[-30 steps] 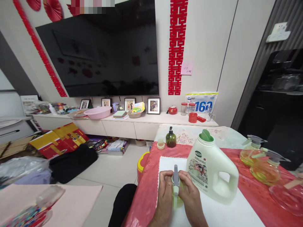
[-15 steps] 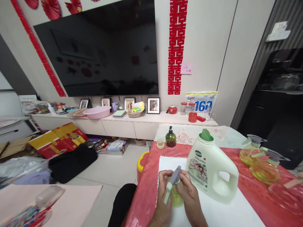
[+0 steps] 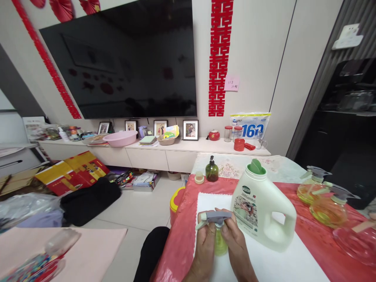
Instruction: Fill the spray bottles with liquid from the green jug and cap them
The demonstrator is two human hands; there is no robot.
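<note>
A small spray bottle [image 3: 221, 243] of yellow-green liquid stands upright on a white mat [image 3: 264, 266]. Its grey trigger head [image 3: 216, 216] lies level, with the pale green nozzle pointing left. My left hand [image 3: 205, 244] has its fingers closed around the left side of the neck, below the trigger head. From the right, my right hand [image 3: 235, 241] grips the same neck, thumb against the bottle. Fingers hide much of the collar. Just to the right stands a big pale green jug [image 3: 272, 211] with a green cup [image 3: 256, 167] in its mouth.
Behind the mat are a dark green pump bottle [image 3: 212, 171] and a clear cap [image 3: 199, 178]. Two filled spray bottles [image 3: 329, 211] and a pink transparent container [image 3: 355, 243] occupy the right side of the red tablecloth [image 3: 179, 246]. A yellow-topped stool [image 3: 175, 197] is beside the table.
The trigger head has turned from a slanted position to level, its nozzle swinging from toward me to the left. Both hands have stayed around the bottle neck.
</note>
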